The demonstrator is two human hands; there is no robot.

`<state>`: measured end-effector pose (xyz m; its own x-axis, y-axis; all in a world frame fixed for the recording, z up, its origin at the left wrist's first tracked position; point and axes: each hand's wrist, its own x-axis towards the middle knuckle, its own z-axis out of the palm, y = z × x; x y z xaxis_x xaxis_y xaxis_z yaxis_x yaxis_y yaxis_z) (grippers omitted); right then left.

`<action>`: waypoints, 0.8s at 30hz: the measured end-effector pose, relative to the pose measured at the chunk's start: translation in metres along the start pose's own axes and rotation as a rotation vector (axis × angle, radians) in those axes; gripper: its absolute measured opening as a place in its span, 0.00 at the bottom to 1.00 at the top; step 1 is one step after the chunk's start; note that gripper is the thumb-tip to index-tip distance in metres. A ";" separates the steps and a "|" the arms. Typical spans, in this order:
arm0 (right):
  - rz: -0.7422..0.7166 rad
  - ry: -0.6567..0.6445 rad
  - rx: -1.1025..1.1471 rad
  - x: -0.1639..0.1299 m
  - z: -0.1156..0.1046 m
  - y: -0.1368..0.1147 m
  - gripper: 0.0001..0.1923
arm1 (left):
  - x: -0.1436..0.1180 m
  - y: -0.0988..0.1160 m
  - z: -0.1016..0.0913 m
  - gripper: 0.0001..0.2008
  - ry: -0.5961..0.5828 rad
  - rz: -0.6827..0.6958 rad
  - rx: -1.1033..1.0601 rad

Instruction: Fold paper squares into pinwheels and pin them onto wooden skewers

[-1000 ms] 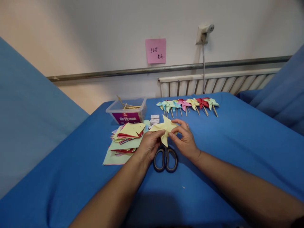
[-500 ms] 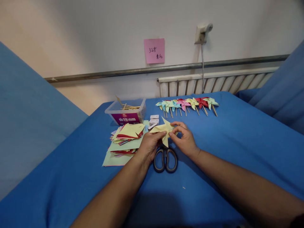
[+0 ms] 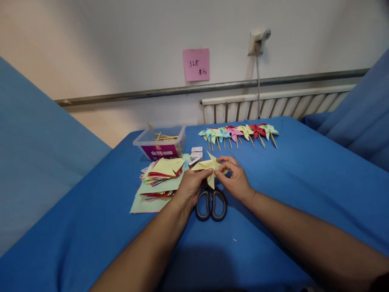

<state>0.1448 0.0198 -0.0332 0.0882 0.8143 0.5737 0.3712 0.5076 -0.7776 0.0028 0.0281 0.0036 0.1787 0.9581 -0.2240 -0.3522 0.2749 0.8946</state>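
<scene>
Location: indoor room with a papercraft station; home or workshop cannot be determined. Indicators: radiator (image 3: 275, 101), metal pipe (image 3: 212, 86) and wall socket (image 3: 254, 44) beyond the far edge of the cloth-covered tabletop (image 3: 288, 182); 1 row of pinwheels (image 3: 234, 132) along that edge; 1 box of sticks (image 3: 159, 152) near its far left corner.

On the table (image 3: 288, 174), just left of the left hand (image 3: 192, 182): paper stacks (image 3: 164, 167), with a plastic tub (image 3: 159, 152) behind, sticks (image 3: 166, 138) inside. Between left and right hand (image 3: 235, 176): a paper pinwheel (image 3: 210, 164), beyond the handles of the scissors (image 3: 209, 206). Right of the tub: small boxes (image 3: 197, 154). Farther right, before the radiator (image 3: 278, 94): a row of finished pinwheels (image 3: 233, 133).
</scene>
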 end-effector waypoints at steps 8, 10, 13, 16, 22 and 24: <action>0.012 0.005 0.033 0.000 0.000 -0.002 0.06 | -0.001 0.001 -0.001 0.15 0.009 -0.022 0.008; 0.014 0.006 0.038 -0.001 0.001 -0.002 0.06 | -0.001 0.001 -0.001 0.14 0.003 -0.020 0.011; 0.016 0.005 0.045 -0.001 0.001 -0.001 0.06 | -0.001 0.001 0.000 0.12 -0.007 -0.001 0.021; 0.014 0.008 0.049 -0.001 0.001 0.000 0.06 | -0.002 0.001 0.001 0.14 -0.011 -0.003 0.015; 0.024 0.013 0.055 -0.001 0.002 0.000 0.06 | -0.003 0.002 0.002 0.15 -0.034 -0.005 -0.011; 0.031 0.016 0.058 -0.001 0.002 0.000 0.06 | -0.003 0.003 0.002 0.15 -0.033 -0.005 -0.008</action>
<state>0.1431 0.0197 -0.0337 0.1141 0.8257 0.5524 0.3139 0.4976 -0.8086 0.0032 0.0263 0.0073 0.2110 0.9535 -0.2154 -0.3586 0.2804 0.8904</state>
